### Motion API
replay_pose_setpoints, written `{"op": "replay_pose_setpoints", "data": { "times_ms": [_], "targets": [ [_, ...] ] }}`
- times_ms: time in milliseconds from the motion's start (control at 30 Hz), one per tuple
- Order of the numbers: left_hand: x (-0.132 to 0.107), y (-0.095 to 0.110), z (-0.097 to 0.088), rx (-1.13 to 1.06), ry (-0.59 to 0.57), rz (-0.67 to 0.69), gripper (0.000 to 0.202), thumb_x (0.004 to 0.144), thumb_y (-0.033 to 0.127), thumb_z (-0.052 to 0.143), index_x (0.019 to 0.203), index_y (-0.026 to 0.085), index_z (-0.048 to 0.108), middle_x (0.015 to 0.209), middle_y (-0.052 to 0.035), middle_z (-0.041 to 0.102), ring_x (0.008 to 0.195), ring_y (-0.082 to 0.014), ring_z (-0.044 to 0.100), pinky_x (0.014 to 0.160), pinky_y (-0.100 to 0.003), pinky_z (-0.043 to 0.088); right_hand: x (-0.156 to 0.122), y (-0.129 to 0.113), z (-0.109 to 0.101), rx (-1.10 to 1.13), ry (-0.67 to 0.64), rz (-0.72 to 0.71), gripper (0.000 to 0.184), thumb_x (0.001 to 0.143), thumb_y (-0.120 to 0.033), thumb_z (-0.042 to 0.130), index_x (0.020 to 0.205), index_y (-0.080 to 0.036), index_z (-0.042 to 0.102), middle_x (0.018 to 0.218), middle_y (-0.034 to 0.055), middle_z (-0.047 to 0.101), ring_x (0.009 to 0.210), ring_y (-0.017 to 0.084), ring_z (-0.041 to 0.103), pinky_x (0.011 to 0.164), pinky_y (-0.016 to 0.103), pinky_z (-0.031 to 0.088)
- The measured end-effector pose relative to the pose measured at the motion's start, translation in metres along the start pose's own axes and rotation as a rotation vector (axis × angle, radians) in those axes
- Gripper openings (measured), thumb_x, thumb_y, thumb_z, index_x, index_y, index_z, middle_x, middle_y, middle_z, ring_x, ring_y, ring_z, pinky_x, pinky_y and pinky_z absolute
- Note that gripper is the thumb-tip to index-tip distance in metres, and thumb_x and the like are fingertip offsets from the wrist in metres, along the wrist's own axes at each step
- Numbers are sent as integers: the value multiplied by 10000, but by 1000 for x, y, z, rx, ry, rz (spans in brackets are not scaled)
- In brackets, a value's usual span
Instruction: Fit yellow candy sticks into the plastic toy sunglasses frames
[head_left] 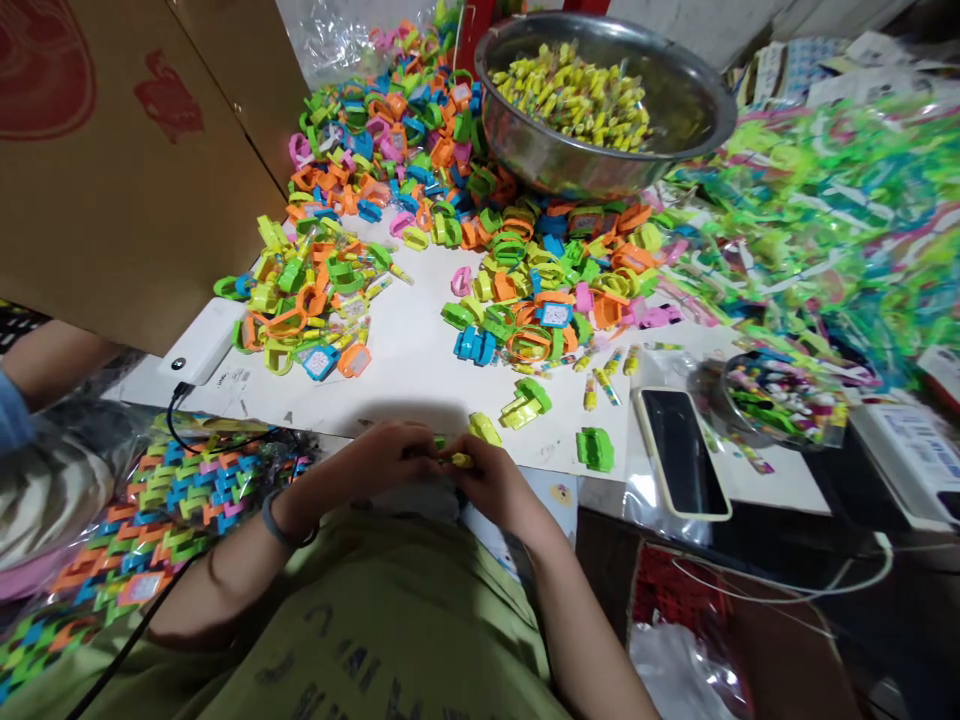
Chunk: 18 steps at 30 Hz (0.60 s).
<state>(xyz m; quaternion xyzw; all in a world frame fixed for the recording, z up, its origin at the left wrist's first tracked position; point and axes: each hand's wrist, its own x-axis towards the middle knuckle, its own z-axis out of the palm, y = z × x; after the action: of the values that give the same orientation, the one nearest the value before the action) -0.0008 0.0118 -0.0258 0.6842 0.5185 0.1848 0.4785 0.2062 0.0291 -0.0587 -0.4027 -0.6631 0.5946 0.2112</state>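
At the table's near edge, close to my body, my left hand (pixel 401 452) and my right hand (pixel 491 478) meet with curled fingers. A small yellow piece (pixel 460 460) shows at the fingertips of my right hand, and a bit of green (pixel 439 441) peeks out by my left fingers. Most of what they grip is hidden, so its kind is unclear. Just beyond lie a yellow plastic toy watch (pixel 484 428), a yellow-green one (pixel 525 403) and a green one (pixel 595 449). Small yellow printed tubes (pixel 589 392) lie farther right.
Piles of colourful toy watches (pixel 517 300) cover the table behind. A metal basin (pixel 607 165) holds yellow wrapped tubes. A phone (pixel 686 455), a bowl of small pieces (pixel 784 395) and a white power bank (pixel 201 340) lie around. A cardboard box (pixel 135 170) stands left, beside another person's arm (pixel 60 365).
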Motion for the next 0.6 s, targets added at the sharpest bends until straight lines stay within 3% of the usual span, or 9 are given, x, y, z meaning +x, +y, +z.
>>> {"op": "replay_pose_setpoints", "data": {
  "times_ms": [100,367,467,600],
  "targets": [
    [-2,3,-5,-67,23,-22,149,835,296,595,791,171,664,730,3,615,683,-138,528,627,-242,379,-4,-5,-8,21,15,-6,221,851,-293,578,1043,-193,619,818,8,611,692,146,493,608,241,371],
    [-5,-1,3,-311,112,-22,211,810,361,650,778,153,654,799,-10,574,710,-122,533,634,-224,433,-14,-12,-7,161,-24,10,221,922,-399,500,819,-204,491,651,-53,333,586,110,302,525,239,233],
    [-7,-5,9,-376,87,-54,236,813,379,662,792,144,658,764,3,545,659,-106,510,604,-223,425,-17,-11,-5,86,-30,16,218,925,-354,493,772,-199,476,651,-48,345,596,109,314,526,240,230],
    [-7,-10,12,-271,126,32,196,791,350,700,834,160,708,898,-33,548,764,-131,547,653,-235,455,-18,-11,-3,0,-46,16,170,896,-285,514,756,-197,476,653,-50,382,611,109,339,532,232,250]
  ]
}}
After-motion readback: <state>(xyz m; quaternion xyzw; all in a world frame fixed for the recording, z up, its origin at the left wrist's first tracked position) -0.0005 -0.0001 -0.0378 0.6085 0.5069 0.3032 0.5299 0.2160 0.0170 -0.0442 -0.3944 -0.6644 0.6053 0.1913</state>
